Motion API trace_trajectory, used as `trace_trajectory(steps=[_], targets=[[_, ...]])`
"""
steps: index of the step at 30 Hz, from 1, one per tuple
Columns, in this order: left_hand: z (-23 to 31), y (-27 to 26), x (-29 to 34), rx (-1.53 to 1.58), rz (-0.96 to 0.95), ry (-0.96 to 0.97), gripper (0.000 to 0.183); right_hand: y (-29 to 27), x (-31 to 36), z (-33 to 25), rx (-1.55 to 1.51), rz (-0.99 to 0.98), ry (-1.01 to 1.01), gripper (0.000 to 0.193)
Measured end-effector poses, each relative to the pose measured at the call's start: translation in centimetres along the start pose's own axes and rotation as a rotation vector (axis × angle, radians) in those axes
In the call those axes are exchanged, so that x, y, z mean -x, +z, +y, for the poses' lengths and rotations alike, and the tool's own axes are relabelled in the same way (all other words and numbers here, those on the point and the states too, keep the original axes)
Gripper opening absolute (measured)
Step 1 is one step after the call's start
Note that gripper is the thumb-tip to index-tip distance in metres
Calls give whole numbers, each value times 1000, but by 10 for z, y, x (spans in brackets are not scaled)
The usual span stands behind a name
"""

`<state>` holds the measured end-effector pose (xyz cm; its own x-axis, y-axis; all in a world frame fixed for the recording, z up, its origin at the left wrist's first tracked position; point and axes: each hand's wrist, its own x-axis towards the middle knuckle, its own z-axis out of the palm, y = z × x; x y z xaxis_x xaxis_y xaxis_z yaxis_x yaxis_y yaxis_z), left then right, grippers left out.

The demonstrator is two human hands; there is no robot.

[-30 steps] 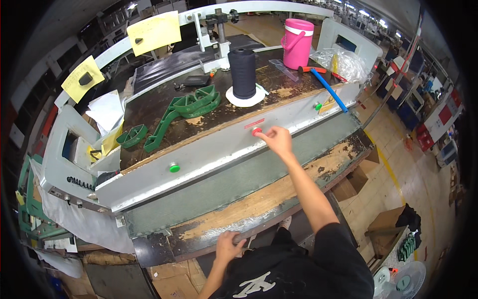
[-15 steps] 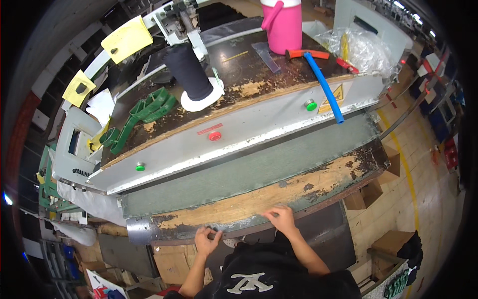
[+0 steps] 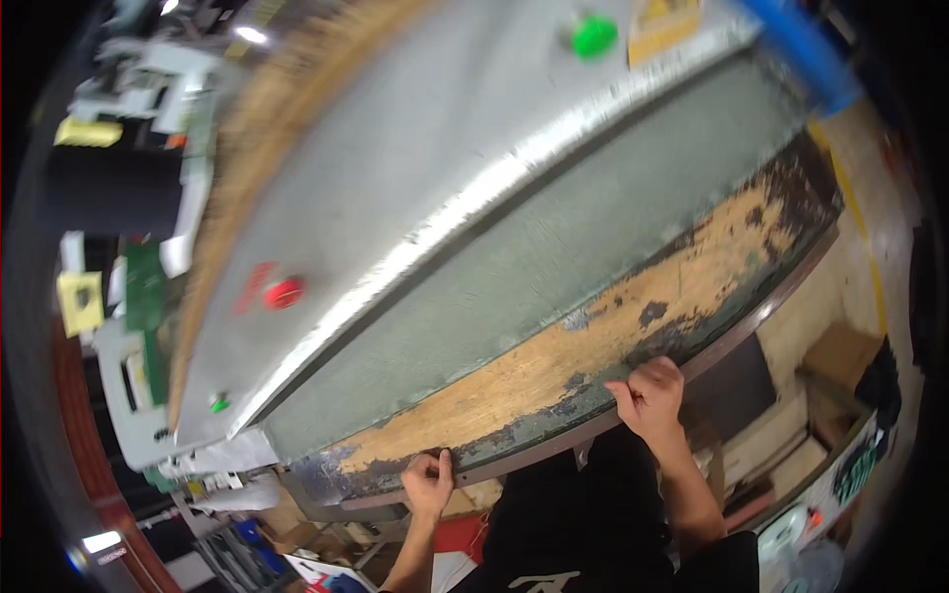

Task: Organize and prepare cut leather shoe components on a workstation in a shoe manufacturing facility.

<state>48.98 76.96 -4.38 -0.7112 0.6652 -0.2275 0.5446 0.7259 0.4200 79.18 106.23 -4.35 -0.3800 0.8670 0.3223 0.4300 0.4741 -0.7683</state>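
Observation:
My left hand rests at the front edge of a worn wooden board, its fingers curled and its thumb up. Farther right along that edge is my right hand, closed like a fist with the thumb out to the left. Whatever either hand holds, if anything, is hidden in the curled fingers. The board's dark coating has flaked off, baring pale wood. Behind it runs a long grey-green pad, beneath the white metal lip of a grey machine front.
A red button and two green buttons, one at the upper right, sit on the machine front. A blue handle juts over its right end. An open cardboard box stands on the floor at right.
The view has come closer and tilted, so the board now slants up to the right. My hands are farther apart along its front edge; my right hand's fingers have curled in.

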Motion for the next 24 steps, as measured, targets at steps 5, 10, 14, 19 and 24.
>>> trace_trajectory(steps=[5,10,14,19,24], targets=[[20,-30,-90,-5,143,412,22,34,7,-14,182,165,289,41],[84,-12,-247,-481,485,717,56,6,-2,-20,388,-88,164,50],[88,-38,-402,-431,528,701,72,-1,-12,-27,425,-274,173,50],[105,-42,-571,-290,549,588,82,-11,-9,-21,335,-323,198,52],[133,-49,-619,-228,377,519,71,-8,-1,-25,379,-329,167,53]])
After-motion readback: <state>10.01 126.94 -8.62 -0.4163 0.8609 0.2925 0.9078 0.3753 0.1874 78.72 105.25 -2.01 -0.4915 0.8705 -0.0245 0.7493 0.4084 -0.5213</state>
